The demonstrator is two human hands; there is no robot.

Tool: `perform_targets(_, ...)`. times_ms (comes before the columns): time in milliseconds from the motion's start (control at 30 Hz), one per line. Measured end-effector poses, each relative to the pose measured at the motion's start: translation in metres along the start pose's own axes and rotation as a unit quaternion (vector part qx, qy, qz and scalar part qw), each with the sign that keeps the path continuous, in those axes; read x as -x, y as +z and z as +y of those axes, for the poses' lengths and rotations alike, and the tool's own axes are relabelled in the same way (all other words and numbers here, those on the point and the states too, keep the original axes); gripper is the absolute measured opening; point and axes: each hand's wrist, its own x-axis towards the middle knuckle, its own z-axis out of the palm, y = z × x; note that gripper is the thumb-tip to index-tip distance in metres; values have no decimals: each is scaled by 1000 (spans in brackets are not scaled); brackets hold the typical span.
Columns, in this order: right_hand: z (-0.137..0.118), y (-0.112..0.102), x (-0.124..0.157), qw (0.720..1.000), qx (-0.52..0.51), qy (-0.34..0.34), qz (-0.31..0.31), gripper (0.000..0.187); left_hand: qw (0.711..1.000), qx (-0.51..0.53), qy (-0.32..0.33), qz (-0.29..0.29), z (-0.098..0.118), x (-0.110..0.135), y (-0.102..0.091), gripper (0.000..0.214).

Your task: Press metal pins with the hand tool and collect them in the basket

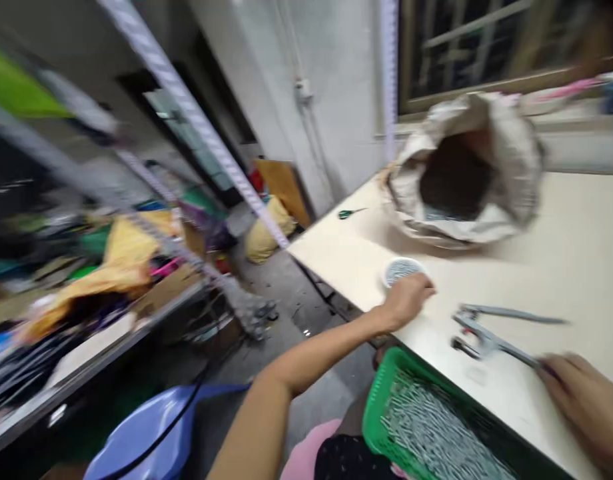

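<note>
My left hand (pixel 409 300) is at the near rim of a small white bowl (pixel 402 269) filled with tiny grey metal pieces. Its fingers are curled together, and what they pinch, if anything, is hidden. On the right, my right hand (pixel 579 393), blurred, closes around the end of one handle of a grey metal plier-like hand tool (pixel 491 337). The tool's two handles are spread wide, and its head points left over the tabletop. Below the table edge, a green plastic basket (pixel 379 407) holds many small grey metal pieces.
A large open paper sack (pixel 516 180) with dark contents stands at the back of the cream table (pixel 581 267). Green-handled scissors (pixel 347 214) lie near its left edge. A blue plastic basin (pixel 141 427) is at lower left, beside a cluttered bench (pixel 86 373).
</note>
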Motion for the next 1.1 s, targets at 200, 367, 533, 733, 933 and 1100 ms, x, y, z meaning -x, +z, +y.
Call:
perform_targets(200, -19, -11, -9, 989, 112, 97, -25, 15, 999, 14, 2, -50, -15, 11, 23, 15)
perform_targets(367, -30, -13, -14, 988, 137, 74, 15, 18, 997, -17, 30, -74, -18, 15, 38, 20)
perform_targets(533, -26, -3, -18, 988, 145, 46, 21, 14, 994, -93, 4, -52, -13, 19, 42, 22)
perform_targets(733, -21, 5, -20, 983, 172, 57, 42, 16, 985, -167, -7, -50, -11, 27, 47, 21)
perform_targets(933, -16, 9, -21, 980, 189, 48, 35, 20, 997, -63, -16, -28, -6, 23, 44, 25)
perform_targets(1100, -18, 10, -16, 974, 217, 26, 57, 22, 928, 323, -182, -45, 6, 8, 46, 22)
